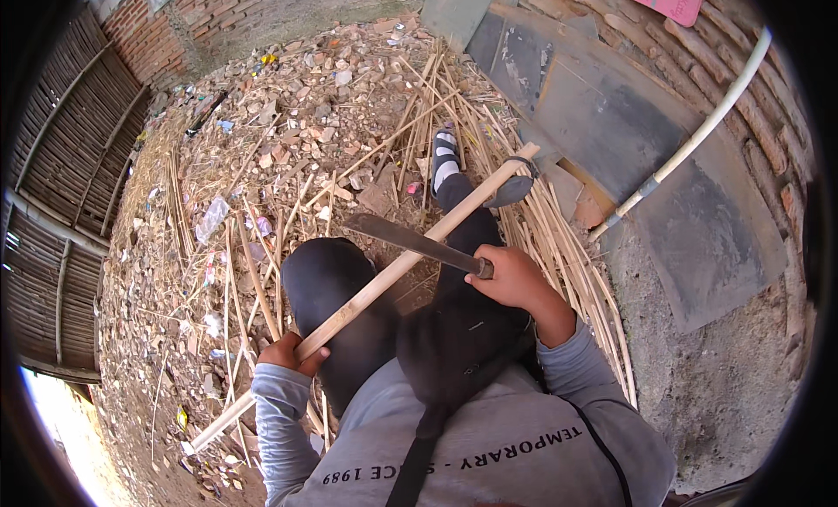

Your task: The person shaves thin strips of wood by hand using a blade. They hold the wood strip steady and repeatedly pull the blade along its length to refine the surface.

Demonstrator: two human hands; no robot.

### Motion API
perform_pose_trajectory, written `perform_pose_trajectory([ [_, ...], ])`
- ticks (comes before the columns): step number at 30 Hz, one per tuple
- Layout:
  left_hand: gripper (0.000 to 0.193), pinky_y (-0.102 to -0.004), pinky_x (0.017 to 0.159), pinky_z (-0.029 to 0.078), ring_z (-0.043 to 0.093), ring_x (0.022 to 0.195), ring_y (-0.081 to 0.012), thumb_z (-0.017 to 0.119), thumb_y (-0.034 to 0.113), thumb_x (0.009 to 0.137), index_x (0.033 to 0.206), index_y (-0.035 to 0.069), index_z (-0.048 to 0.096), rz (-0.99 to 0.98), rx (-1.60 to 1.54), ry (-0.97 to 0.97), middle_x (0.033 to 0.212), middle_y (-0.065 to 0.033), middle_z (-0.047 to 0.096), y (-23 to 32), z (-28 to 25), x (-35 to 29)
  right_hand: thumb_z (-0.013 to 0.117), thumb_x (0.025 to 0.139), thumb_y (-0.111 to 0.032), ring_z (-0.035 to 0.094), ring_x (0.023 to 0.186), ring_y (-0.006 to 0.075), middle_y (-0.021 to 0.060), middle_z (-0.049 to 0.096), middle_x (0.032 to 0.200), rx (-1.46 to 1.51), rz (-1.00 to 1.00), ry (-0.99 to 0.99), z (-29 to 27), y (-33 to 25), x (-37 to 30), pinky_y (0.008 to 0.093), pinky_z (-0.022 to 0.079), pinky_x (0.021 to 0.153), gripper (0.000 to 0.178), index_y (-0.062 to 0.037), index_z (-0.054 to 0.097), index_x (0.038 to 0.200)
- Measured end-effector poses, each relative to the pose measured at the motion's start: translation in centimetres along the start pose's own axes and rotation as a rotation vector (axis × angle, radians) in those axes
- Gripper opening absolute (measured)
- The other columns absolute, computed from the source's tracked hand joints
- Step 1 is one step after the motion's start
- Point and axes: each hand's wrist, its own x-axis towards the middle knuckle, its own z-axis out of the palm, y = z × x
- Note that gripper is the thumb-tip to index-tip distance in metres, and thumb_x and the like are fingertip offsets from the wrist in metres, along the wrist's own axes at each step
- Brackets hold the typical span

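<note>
A long pale bamboo strip point(371, 291) lies slantwise across my lap, from the lower left to the upper right. My left hand point(294, 357) is closed round its lower part, near my left knee. In my right hand point(515, 284), fingers wrapped round the handle, is a machete point(403, 237) with a dark, worn blade. The blade points left and crosses over the strip just above its middle; whether it touches the wood I cannot tell. Close to the strip's far end are a dark loop and a dark rounded thing point(511, 191) of unclear kind.
Many thin bamboo strips point(567, 254) lie along my right leg and beyond my sandalled foot point(445, 154). Broken brick and litter point(305, 114) cover the ground. Dark panels point(611, 114) and a pale pipe point(690, 140) stand at right, a bamboo wall point(70, 149) at left.
</note>
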Motion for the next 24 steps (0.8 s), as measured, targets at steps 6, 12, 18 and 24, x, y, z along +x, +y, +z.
perform_pose_trajectory([
  [6,0.062,-0.0433,0.065,0.050,0.063,0.072,-0.0375,0.072,0.059,0.066,0.086,0.002,0.058,0.032,0.085,-0.109,0.071,-0.0194,0.063,-1.9,0.9,1.8,0.070,0.073,-0.028,0.060,0.067,0.0348,0.0131,0.060,0.067,-0.028,0.098,0.035,-0.1,1.6,0.4,0.0426,0.045,0.058,0.024,-0.0088,0.059,0.081],
  [12,0.064,-0.0381,0.057,0.048,0.062,0.061,-0.0313,0.075,0.060,0.062,0.080,0.002,0.056,0.034,-0.120,-0.061,0.063,-0.0155,0.059,-3.0,2.4,2.0,0.069,0.074,-0.026,0.060,0.066,0.0334,0.0126,0.060,0.069,0.020,0.005,0.164,1.3,0.3,1.2,0.0424,0.044,0.057,0.022,-0.0077,0.058,0.079],
  [18,0.062,-0.0347,0.053,0.045,0.055,0.055,-0.0223,0.078,0.057,0.061,0.077,0.002,0.054,0.028,-0.243,-0.011,0.059,-0.0115,0.056,-4.0,3.6,1.8,0.070,0.075,-0.024,0.060,0.065,0.0345,0.0149,0.060,0.067,-0.027,-0.048,0.132,-0.4,0.1,2.9,0.0408,0.045,0.056,0.022,-0.0054,0.059,0.082],
  [24,0.057,-0.0306,0.051,0.041,0.047,0.055,-0.0136,0.082,0.050,0.061,0.075,0.003,0.053,-0.019,-0.413,-0.060,0.058,-0.0051,0.052,-4.0,3.7,2.1,0.069,0.075,-0.025,0.060,0.066,0.0368,0.0171,0.059,0.066,0.057,0.037,0.287,-0.4,0.6,3.4,0.0419,0.045,0.057,0.024,-0.0051,0.060,0.083],
])
